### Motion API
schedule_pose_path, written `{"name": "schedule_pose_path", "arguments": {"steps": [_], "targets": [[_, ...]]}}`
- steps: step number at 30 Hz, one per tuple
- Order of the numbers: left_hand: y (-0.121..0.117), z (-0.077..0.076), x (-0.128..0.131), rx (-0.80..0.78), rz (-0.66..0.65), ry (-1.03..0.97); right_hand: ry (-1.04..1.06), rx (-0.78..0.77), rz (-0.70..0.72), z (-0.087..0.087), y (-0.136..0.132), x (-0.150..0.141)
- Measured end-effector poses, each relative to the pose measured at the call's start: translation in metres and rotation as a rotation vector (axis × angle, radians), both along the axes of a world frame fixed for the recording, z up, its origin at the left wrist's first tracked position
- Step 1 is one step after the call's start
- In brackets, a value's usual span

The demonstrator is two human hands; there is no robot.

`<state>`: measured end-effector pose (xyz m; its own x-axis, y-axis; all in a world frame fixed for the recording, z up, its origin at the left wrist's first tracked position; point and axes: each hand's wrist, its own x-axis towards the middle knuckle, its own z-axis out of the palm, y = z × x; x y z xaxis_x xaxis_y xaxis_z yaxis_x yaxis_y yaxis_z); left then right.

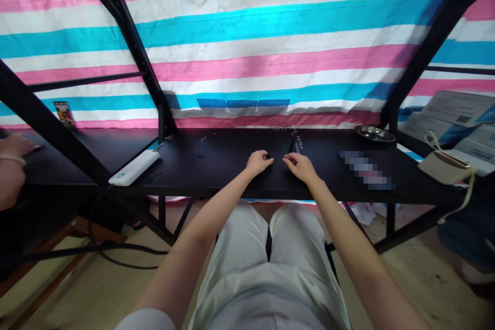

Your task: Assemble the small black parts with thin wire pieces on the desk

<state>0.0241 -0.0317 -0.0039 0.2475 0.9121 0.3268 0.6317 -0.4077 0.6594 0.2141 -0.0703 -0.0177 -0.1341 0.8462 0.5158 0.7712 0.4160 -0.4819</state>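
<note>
Over the black tabletop (224, 165), my left hand (258, 163) is closed, thumb and fingers curled together. A small dark spot shows between its fingertips, too small to name. A short gap away, my right hand (301, 166) is pinched, its fingertips turned towards the left hand. Whatever it grips, if anything, cannot be made out. Just beyond the right hand lie a slim dark piece (293, 143) and a row of small pale bits (299, 143). Farther back, more tiny white bits (279, 129) line the table's rear edge. Small black scraps (199, 155) lie to the left.
A white power strip or box-like device (134, 167) lies left, beside the black metal frame (133, 46). At right are a shiny round metal dish (375, 134), a blurred-out flat item (365, 170) and a beige pouch (444, 166). Another person's hand (17, 145) rests far left.
</note>
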Motion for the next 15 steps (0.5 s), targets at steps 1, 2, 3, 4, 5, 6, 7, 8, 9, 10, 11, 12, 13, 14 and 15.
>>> {"name": "schedule_pose_path", "arguments": {"steps": [1,2,3,4,5,6,7,8,9,10,11,12,13,14,15], "targets": [[0.002,0.001,0.006,0.001,-0.009,0.038,0.013,-0.025,-0.053,0.0,0.0,0.004],[0.003,0.002,0.013,-0.001,-0.018,0.071,0.018,-0.048,-0.113,0.0,-0.001,0.007],[0.004,0.002,0.02,-0.003,-0.027,0.099,0.018,-0.069,-0.177,0.0,-0.001,0.01],[0.005,0.003,0.027,-0.008,-0.029,0.121,0.018,-0.088,-0.243,0.001,-0.002,0.012],[0.005,0.003,0.033,-0.017,-0.027,0.136,0.017,-0.106,-0.307,0.001,-0.002,0.014],[0.005,0.003,0.039,-0.027,-0.019,0.145,0.015,-0.122,-0.366,0.001,-0.002,0.014],[0.006,0.003,0.045,-0.038,-0.005,0.153,0.011,-0.137,-0.415,0.0,-0.001,0.014],[0.006,0.003,0.05,-0.048,0.009,0.158,0.005,-0.152,-0.455,0.0,-0.001,0.014],[0.007,0.003,0.055,-0.058,0.024,0.162,-0.005,-0.166,-0.488,0.0,-0.001,0.014],[0.008,0.002,0.059,-0.067,0.038,0.163,-0.016,-0.179,-0.516,-0.001,0.0,0.013],[0.009,0.002,0.062,-0.075,0.05,0.161,-0.029,-0.192,-0.539,-0.001,0.0,0.013],[0.01,0.001,0.065,-0.081,0.063,0.156,-0.042,-0.207,-0.56,-0.001,0.0,0.013],[0.01,0.0,0.067,-0.085,0.078,0.149,-0.055,-0.224,-0.576,-0.001,0.0,0.013],[0.011,-0.001,0.068,-0.085,0.094,0.14,-0.067,-0.24,-0.588,-0.001,0.0,0.013],[0.012,-0.002,0.07,-0.084,0.108,0.131,-0.077,-0.255,-0.597,-0.001,0.0,0.013]]}}
